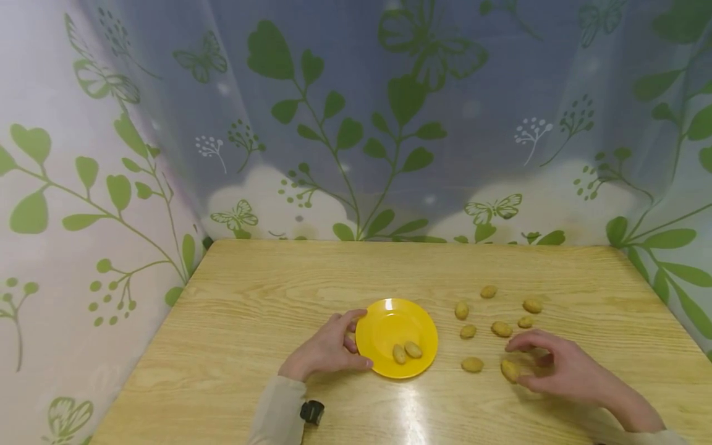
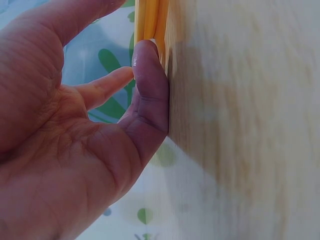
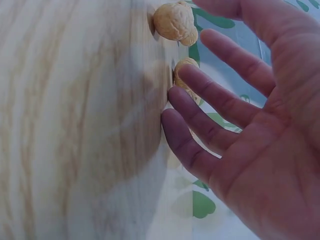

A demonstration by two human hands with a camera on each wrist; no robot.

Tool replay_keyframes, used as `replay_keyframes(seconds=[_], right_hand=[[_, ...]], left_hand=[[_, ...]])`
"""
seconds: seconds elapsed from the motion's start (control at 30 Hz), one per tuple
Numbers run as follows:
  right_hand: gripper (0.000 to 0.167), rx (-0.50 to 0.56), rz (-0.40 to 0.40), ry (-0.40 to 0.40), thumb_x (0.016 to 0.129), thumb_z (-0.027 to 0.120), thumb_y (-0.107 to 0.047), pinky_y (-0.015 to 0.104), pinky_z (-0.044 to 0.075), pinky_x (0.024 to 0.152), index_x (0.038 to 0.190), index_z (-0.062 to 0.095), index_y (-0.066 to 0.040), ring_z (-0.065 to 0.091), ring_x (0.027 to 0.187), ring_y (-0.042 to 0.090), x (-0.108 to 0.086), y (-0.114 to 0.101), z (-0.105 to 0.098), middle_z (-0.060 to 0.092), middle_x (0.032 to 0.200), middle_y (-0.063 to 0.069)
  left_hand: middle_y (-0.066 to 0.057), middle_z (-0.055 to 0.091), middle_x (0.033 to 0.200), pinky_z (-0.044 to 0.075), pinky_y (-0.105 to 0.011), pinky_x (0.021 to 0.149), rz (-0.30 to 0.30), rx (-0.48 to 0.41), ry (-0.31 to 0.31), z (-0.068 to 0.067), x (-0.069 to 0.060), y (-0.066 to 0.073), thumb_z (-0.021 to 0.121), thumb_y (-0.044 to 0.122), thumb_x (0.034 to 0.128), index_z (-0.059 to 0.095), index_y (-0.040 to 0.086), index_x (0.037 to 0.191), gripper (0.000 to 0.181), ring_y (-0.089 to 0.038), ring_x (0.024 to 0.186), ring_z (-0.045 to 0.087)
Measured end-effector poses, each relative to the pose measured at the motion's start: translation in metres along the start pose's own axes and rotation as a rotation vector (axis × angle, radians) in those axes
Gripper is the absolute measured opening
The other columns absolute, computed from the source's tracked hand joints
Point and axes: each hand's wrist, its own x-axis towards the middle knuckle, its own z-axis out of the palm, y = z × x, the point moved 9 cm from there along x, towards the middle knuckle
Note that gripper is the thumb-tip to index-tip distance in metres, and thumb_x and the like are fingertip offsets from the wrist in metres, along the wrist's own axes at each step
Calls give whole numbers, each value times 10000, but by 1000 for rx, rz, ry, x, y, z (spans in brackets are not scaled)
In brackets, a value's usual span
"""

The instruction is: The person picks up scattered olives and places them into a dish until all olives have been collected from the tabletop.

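Note:
A yellow plate (image 1: 389,334) lies on the table with two small, potato-like tan pieces (image 1: 413,350) inside, near its front. At its left rim, my left hand (image 1: 328,349) holds the plate between thumb and fingers; the left wrist view shows a fingertip against the plate's edge (image 2: 146,20). My right hand (image 1: 573,371), fingers parted and loosely bent, is at a tan piece (image 1: 509,371) lying between thumb and index finger; whether they touch it, I cannot tell. In the right wrist view the hand (image 3: 245,130) has its fingertips low at the table, close to tan pieces (image 3: 172,21).
Several more tan pieces lie loose between plate and right hand and beyond, among them one at the near left (image 1: 472,364) and one at the back (image 1: 488,291). The wooden table (image 1: 250,296) ends at a leaf-and-butterfly patterned curtain (image 1: 334,185).

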Motion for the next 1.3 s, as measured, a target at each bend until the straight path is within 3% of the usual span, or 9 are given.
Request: replay_keyframes(seconds=[0.37,0.73,1.3], right_hand=[[424,-53,-12,-24,765,903,-180,161,496,812,1122,699,-284,519,1144,-144,0,3,3,675,1180,-62],[398,-65,-15,-64,795,880,-182,195,456,754,1121,693,-311,482,1102,-117,2,6,8,635,1197,-48],[397,-85,-7,-22,771,900,-214,151,460,835,1079,687,-348,494,1117,-114,2,3,8,638,1172,-86]], left_hand=[[-96,490,1288,534,-302,873,-28,7,-2,0,0,-1,901,310,779,392,187,1558,939,-116,919,607],[-102,487,1285,534,-300,866,-28,-8,-2,0,0,-1,906,302,773,397,184,1555,941,-122,926,607],[-103,483,1284,531,-329,881,-36,-16,-2,1,0,-2,909,295,771,397,189,1556,943,-135,932,602]])
